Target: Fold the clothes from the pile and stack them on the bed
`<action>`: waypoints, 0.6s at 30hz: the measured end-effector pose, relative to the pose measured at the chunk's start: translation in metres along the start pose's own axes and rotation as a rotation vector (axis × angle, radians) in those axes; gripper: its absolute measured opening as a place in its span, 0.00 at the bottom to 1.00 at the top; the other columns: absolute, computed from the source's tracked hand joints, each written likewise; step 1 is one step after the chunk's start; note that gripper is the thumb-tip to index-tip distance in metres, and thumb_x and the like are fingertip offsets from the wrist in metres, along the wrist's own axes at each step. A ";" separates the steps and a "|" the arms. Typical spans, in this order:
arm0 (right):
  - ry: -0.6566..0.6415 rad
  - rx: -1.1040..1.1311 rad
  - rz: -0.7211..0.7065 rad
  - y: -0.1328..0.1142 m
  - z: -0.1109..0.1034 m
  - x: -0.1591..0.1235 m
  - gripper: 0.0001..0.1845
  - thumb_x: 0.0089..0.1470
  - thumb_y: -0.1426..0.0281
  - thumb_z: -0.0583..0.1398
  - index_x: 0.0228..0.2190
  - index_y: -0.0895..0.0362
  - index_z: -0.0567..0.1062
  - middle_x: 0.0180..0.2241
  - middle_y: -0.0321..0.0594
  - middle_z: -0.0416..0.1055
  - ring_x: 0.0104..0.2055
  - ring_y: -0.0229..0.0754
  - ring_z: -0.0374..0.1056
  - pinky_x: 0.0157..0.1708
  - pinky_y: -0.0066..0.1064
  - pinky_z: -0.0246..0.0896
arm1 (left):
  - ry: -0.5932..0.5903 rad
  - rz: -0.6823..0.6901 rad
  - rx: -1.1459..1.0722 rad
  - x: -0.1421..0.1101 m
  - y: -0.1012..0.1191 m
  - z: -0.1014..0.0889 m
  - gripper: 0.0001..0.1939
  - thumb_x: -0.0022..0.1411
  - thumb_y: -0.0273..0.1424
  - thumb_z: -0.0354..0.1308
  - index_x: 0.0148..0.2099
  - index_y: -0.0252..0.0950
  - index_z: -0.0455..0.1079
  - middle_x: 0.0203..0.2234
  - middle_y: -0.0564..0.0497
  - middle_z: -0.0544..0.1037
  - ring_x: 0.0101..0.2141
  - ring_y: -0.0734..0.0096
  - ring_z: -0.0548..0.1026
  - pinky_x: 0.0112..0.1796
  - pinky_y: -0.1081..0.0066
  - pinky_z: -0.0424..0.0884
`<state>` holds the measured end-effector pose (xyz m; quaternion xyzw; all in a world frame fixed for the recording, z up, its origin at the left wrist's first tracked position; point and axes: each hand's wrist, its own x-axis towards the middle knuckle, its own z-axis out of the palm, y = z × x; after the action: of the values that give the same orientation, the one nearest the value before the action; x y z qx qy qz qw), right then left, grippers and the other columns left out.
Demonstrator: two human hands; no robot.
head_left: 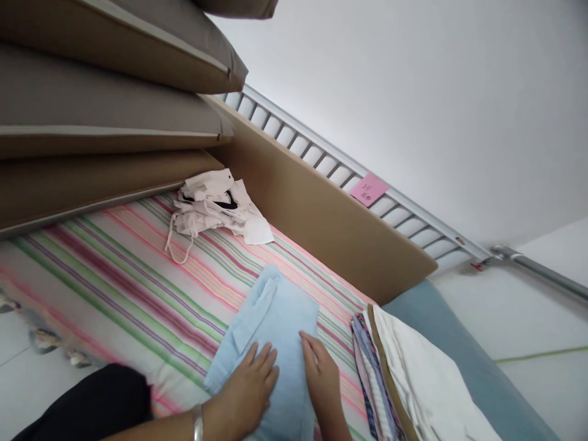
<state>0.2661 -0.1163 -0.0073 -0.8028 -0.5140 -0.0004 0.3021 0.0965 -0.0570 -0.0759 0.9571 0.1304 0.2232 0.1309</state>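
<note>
A folded light blue cloth (271, 315) lies on a striped pink, green and white spread (119, 275). My left hand (245, 392), with a silver bangle at the wrist, rests flat on the cloth's near left part, fingers slightly apart. My right hand (321, 373) lies flat on the cloth's near right part, fingers pointing away from me. Neither hand grips anything. The two hands sit side by side, almost touching.
A crumpled white garment with strings (215, 208) lies further back. A pile of folded fabrics (404, 380) sits to the right, on a blue-grey mattress edge (463, 361). Brown cushions (110, 98) stack at upper left. A brown board (321, 214), metal rail (321, 156) and pink note (369, 188) line the wall.
</note>
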 end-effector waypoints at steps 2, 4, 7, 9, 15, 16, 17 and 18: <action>-0.087 -0.056 -0.075 0.002 0.021 0.039 0.26 0.58 0.57 0.48 0.50 0.56 0.71 0.53 0.46 0.68 0.56 0.47 0.62 0.56 0.43 0.56 | 0.020 0.005 0.041 -0.006 -0.004 0.011 0.29 0.62 0.43 0.50 0.61 0.35 0.60 0.62 0.37 0.58 0.61 0.47 0.54 0.56 0.46 0.50; -0.165 -0.155 -0.089 0.009 0.049 0.075 0.27 0.59 0.58 0.46 0.55 0.56 0.65 0.59 0.46 0.59 0.62 0.46 0.53 0.60 0.47 0.49 | 0.056 0.028 0.097 -0.010 -0.009 0.018 0.30 0.60 0.47 0.51 0.61 0.40 0.60 0.61 0.39 0.58 0.60 0.46 0.56 0.54 0.45 0.52; -0.233 -0.270 -0.031 0.026 0.087 0.114 0.27 0.60 0.60 0.45 0.58 0.54 0.61 0.61 0.46 0.55 0.64 0.47 0.48 0.59 0.52 0.46 | 0.164 0.112 0.262 -0.013 -0.018 0.022 0.25 0.61 0.45 0.52 0.59 0.45 0.62 0.56 0.41 0.67 0.54 0.49 0.66 0.49 0.50 0.59; -0.244 -0.291 -0.002 0.038 0.105 0.130 0.26 0.60 0.61 0.45 0.57 0.53 0.61 0.61 0.47 0.54 0.64 0.49 0.47 0.59 0.55 0.44 | 0.258 0.151 0.385 -0.014 -0.023 0.021 0.21 0.63 0.41 0.52 0.58 0.48 0.62 0.53 0.45 0.72 0.50 0.54 0.71 0.48 0.54 0.60; -0.226 -0.309 0.004 0.056 0.123 0.148 0.26 0.60 0.62 0.46 0.58 0.52 0.59 0.63 0.47 0.49 0.66 0.50 0.42 0.60 0.53 0.38 | 0.351 0.177 0.497 -0.012 -0.030 0.010 0.17 0.65 0.40 0.50 0.56 0.51 0.62 0.49 0.53 0.75 0.48 0.64 0.73 0.51 0.63 0.60; -0.221 -0.307 0.000 0.057 0.124 0.150 0.26 0.60 0.61 0.46 0.58 0.52 0.59 0.63 0.47 0.49 0.66 0.50 0.42 0.60 0.53 0.37 | 0.347 0.180 0.496 -0.012 -0.030 0.009 0.17 0.65 0.39 0.50 0.56 0.51 0.63 0.49 0.54 0.75 0.47 0.65 0.73 0.51 0.63 0.60; -0.217 -0.304 -0.004 0.058 0.125 0.152 0.26 0.60 0.61 0.46 0.58 0.51 0.59 0.64 0.46 0.48 0.66 0.50 0.41 0.61 0.53 0.37 | 0.343 0.184 0.494 -0.012 -0.030 0.008 0.17 0.65 0.39 0.50 0.56 0.51 0.63 0.49 0.54 0.75 0.47 0.65 0.73 0.51 0.63 0.60; -0.212 -0.298 -0.007 0.059 0.125 0.154 0.26 0.60 0.61 0.46 0.58 0.51 0.59 0.64 0.46 0.48 0.66 0.50 0.40 0.61 0.52 0.37 | 0.338 0.192 0.488 -0.012 -0.030 0.007 0.17 0.65 0.39 0.50 0.56 0.50 0.63 0.49 0.53 0.75 0.47 0.65 0.73 0.51 0.63 0.60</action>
<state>0.3488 0.0542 -0.0907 -0.8325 -0.5399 0.0071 0.1240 0.0837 -0.0335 -0.0957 0.9175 0.1090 0.3526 -0.1482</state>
